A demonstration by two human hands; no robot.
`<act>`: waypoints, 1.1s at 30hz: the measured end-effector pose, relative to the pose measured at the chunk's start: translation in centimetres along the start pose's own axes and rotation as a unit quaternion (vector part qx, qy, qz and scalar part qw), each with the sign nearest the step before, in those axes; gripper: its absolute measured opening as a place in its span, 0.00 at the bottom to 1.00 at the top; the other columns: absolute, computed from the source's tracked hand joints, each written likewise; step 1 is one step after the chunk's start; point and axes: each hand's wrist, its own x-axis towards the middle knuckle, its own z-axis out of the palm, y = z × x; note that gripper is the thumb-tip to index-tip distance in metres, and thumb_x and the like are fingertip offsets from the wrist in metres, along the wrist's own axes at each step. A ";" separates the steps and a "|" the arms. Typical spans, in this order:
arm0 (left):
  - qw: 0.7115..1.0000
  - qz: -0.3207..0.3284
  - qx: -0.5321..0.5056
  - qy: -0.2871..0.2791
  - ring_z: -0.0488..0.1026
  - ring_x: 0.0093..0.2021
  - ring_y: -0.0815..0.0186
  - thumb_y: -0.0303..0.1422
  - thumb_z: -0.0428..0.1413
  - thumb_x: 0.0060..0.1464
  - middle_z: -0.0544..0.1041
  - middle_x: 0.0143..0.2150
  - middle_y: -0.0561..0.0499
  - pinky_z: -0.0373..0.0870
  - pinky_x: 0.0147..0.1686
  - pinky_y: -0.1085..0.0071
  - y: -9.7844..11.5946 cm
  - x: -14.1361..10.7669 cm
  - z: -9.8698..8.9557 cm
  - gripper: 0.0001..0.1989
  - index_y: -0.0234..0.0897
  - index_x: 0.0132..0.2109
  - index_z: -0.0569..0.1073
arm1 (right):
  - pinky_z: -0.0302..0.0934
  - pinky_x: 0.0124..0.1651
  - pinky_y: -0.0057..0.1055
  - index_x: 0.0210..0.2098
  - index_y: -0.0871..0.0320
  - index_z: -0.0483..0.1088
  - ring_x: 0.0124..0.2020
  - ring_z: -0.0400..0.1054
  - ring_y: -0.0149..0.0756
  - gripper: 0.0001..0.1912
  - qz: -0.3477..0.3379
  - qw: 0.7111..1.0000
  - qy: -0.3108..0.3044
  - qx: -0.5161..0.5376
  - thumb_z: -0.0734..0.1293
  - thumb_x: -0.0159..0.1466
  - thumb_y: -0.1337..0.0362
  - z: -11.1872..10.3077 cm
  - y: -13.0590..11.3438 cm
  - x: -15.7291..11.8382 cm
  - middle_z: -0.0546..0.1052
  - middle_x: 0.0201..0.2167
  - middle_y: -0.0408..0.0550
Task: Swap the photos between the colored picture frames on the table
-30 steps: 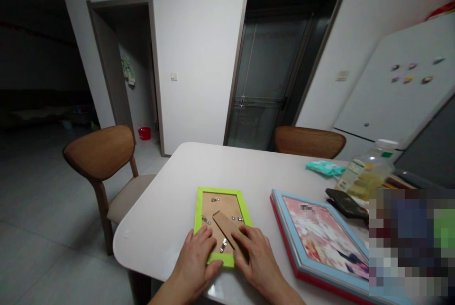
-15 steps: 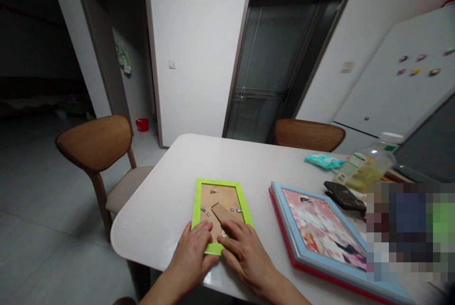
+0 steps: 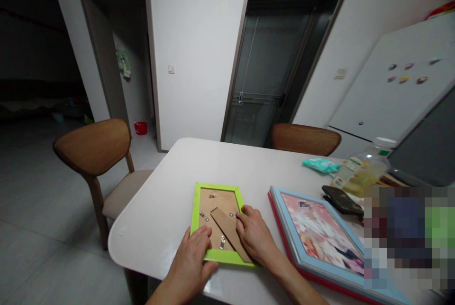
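A green picture frame (image 3: 195, 205) lies back side up on the white table, its brown backing board (image 3: 221, 199) showing several small metal clips and a slanted brown stand leg (image 3: 227, 230). My left hand (image 3: 194, 255) rests on the frame's lower left corner, fingers spread, thumb by the bottom edge. Over the right edge is my right hand (image 3: 254, 234), its curled fingertips at the right metal clip (image 3: 232, 215) and its side against the stand leg. Whether the fingertips pinch the clip is hidden.
Right of the green frame, a light blue picture frame (image 3: 302, 253) lies on a red one (image 3: 280, 229). Beyond are a dark wallet-like object (image 3: 343, 200), a teal packet (image 3: 322, 165) and a bottle (image 3: 366, 167). Chairs (image 3: 94, 147) stand at the white table (image 3: 159, 191).
My right hand has moved from the frame's bottom edge up and right to the right clip, uncovering the bottom clip and more of the stand leg. My left hand stays at the corner.
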 end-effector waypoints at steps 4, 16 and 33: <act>1.000 -0.011 0.001 -0.010 0.57 0.55 0.58 0.29 0.54 0.42 0.64 0.54 0.40 0.46 0.55 0.54 0.0 0.0 0.0 0.26 0.30 0.51 0.62 | 0.51 0.43 0.29 0.34 0.60 0.69 0.40 0.59 0.36 0.16 -0.009 1.000 -0.010 0.009 0.52 0.60 0.65 0.1 0.2 -0.3 0.66 0.38 0.53; 0.999 0.007 -0.040 0.010 0.58 0.54 0.59 0.28 0.55 0.40 0.65 0.53 0.44 0.45 0.55 0.53 -0.4 -0.1 0.2 0.23 0.36 0.48 0.64 | 0.48 0.42 0.30 0.38 0.55 0.67 0.41 0.56 0.36 0.12 -0.150 0.986 -0.053 0.043 0.55 0.58 0.67 1.3 -5.6 1.7 0.67 0.39 0.48; 0.999 -0.005 -0.044 0.005 0.58 0.54 0.59 0.27 0.55 0.39 0.66 0.52 0.42 0.44 0.56 0.56 -0.6 -0.2 0.2 0.26 0.32 0.49 0.64 | 0.50 0.38 0.27 0.33 0.58 0.69 0.36 0.60 0.32 0.12 -0.082 0.991 -0.058 0.090 0.55 0.58 0.65 2.4 -4.2 5.1 0.71 0.34 0.49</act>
